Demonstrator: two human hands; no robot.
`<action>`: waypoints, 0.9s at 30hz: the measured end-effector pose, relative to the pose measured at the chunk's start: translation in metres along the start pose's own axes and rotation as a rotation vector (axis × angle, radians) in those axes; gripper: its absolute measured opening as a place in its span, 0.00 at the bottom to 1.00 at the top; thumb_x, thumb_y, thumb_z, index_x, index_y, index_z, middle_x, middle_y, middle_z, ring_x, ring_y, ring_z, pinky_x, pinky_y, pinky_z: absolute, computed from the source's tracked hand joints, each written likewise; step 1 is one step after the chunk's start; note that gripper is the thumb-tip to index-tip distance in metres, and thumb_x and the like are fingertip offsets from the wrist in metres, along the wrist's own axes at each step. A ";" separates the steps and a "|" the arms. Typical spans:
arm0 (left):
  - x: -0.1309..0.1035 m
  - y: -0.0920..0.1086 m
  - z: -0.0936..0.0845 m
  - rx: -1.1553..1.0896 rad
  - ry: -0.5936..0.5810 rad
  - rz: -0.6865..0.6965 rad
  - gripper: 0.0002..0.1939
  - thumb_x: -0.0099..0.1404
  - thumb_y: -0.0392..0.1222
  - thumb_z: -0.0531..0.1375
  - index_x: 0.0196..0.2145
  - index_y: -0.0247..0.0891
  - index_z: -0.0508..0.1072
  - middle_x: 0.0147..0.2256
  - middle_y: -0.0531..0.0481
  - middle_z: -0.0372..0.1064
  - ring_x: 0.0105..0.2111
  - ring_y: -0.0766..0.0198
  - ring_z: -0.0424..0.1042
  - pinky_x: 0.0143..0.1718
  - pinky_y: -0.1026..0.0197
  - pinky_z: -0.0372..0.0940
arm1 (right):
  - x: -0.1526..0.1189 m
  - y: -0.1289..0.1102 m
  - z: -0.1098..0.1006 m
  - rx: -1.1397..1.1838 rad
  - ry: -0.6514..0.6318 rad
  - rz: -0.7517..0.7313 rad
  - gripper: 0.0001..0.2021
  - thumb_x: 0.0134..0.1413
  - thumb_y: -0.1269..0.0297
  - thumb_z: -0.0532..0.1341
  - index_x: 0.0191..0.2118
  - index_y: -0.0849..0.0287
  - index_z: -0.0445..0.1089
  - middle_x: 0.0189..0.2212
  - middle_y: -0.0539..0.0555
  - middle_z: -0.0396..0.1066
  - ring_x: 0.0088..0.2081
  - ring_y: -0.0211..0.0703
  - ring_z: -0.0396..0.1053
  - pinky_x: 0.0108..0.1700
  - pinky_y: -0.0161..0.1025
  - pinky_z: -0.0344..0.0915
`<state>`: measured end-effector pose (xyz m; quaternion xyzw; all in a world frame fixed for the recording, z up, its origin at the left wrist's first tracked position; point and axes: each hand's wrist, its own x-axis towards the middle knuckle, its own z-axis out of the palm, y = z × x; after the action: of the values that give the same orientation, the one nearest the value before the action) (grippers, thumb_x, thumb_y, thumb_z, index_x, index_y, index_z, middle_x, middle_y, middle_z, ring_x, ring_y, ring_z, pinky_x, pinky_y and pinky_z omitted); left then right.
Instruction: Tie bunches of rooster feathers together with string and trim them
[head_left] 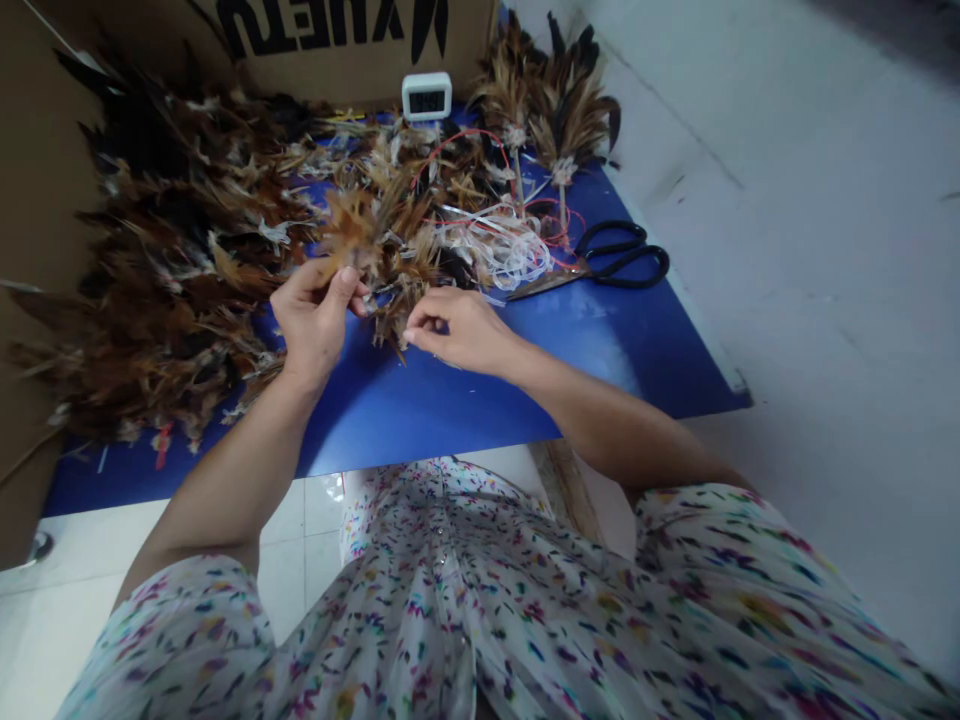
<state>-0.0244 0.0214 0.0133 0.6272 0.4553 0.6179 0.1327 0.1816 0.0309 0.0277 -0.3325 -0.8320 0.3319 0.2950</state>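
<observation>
My left hand is closed on the base of a small bunch of orange-brown feathers, pinched between thumb and fingers. To its right, my right hand has thumb and forefinger pressed together, beside brown feathers at the pile's near edge; anything between its fingertips is too small to make out. Both hands are over the blue table. A tangle of clear and white strips lies just beyond my right hand.
Black-handled scissors lie at the right. Two feather bundles on sticks are at the back right, near a small white clock. Brown feathers heap at the left, by a cardboard box. Red string curls near the scissors.
</observation>
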 end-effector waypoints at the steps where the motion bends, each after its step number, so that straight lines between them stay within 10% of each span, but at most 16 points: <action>1: 0.001 -0.003 0.001 -0.034 0.021 -0.026 0.15 0.68 0.55 0.61 0.31 0.42 0.74 0.24 0.53 0.72 0.18 0.71 0.65 0.20 0.63 0.62 | -0.001 -0.002 0.004 -0.118 -0.034 -0.049 0.05 0.58 0.66 0.65 0.32 0.62 0.73 0.31 0.52 0.70 0.36 0.40 0.64 0.44 0.39 0.60; 11: 0.005 -0.006 0.003 -0.252 0.096 -0.173 0.17 0.63 0.57 0.66 0.30 0.40 0.72 0.22 0.56 0.69 0.16 0.74 0.62 0.18 0.65 0.61 | -0.002 -0.016 0.029 -0.653 -0.296 -0.117 0.11 0.68 0.67 0.55 0.43 0.66 0.74 0.42 0.64 0.73 0.45 0.52 0.63 0.49 0.47 0.59; 22: 0.000 -0.014 0.005 -0.261 -0.003 -0.297 0.22 0.61 0.64 0.64 0.32 0.40 0.71 0.23 0.55 0.69 0.18 0.73 0.64 0.19 0.66 0.61 | -0.001 0.002 -0.022 0.154 -0.199 0.060 0.07 0.59 0.64 0.60 0.31 0.60 0.68 0.28 0.49 0.69 0.30 0.36 0.64 0.36 0.36 0.59; 27: -0.002 -0.014 0.006 -0.267 -0.002 -0.310 0.21 0.62 0.62 0.64 0.31 0.41 0.71 0.23 0.55 0.69 0.18 0.72 0.64 0.19 0.65 0.60 | -0.002 -0.001 -0.011 -0.060 -0.159 0.011 0.06 0.59 0.66 0.62 0.31 0.60 0.70 0.30 0.52 0.71 0.33 0.39 0.65 0.40 0.38 0.59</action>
<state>-0.0246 0.0304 0.0008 0.5271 0.4603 0.6442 0.3088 0.1900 0.0330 0.0343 -0.3183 -0.8606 0.3338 0.2159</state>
